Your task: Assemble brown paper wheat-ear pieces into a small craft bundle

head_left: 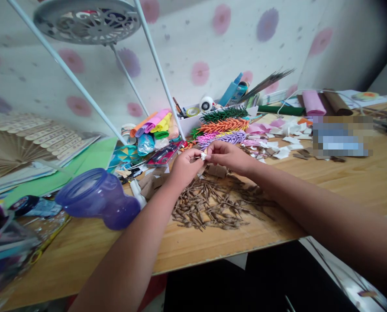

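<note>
Fingers of the left hand (185, 167) and the right hand (227, 157) are pinched closed, nearly meeting, above a wooden table (326, 175). Between the forearms, a heap of brown twisted pieces (209, 208) is spread. Left of the left forearm, a purple jar (107, 201) is seen. Beyond the hands, an orange spiky bundle (224, 126) is laid. Between the fingertips, a tiny white piece (203, 156) is gripped.
</note>
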Demonstrator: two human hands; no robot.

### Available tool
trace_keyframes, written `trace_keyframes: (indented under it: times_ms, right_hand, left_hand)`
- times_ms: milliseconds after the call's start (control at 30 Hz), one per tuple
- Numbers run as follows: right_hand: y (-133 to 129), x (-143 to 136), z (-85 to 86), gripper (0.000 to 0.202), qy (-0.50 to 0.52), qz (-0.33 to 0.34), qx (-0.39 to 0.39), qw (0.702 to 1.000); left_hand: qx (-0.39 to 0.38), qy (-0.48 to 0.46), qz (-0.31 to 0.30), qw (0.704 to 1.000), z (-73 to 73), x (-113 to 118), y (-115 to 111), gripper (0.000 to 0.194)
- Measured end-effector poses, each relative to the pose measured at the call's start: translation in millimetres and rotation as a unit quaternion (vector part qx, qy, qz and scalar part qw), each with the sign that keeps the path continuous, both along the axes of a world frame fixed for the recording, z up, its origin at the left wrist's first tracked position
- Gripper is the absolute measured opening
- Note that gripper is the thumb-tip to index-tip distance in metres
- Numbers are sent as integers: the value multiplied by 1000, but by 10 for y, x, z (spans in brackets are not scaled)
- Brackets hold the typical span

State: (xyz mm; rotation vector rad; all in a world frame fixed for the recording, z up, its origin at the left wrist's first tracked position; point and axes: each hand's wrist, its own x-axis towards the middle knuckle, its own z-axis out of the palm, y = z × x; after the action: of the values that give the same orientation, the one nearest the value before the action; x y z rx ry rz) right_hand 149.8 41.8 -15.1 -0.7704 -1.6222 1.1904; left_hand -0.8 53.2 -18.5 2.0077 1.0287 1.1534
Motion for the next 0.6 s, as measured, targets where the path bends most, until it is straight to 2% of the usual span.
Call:
trace_keyframes:
  times_ms: [300,433,600]
  right_hand:
    - [7,6,2,9,-17,-13,14,1000]
    - [12,10,-7,10,-12,-11,22,1000]
    - [50,40,-37,10,-19,-7,44,999]
  left_hand:
    - [52,55,95,993,2,-26,-6,9]
    - [45,47,61,996,14,-28,-22,12]
    - [4,-13,24,1000,21,-25,-24,17]
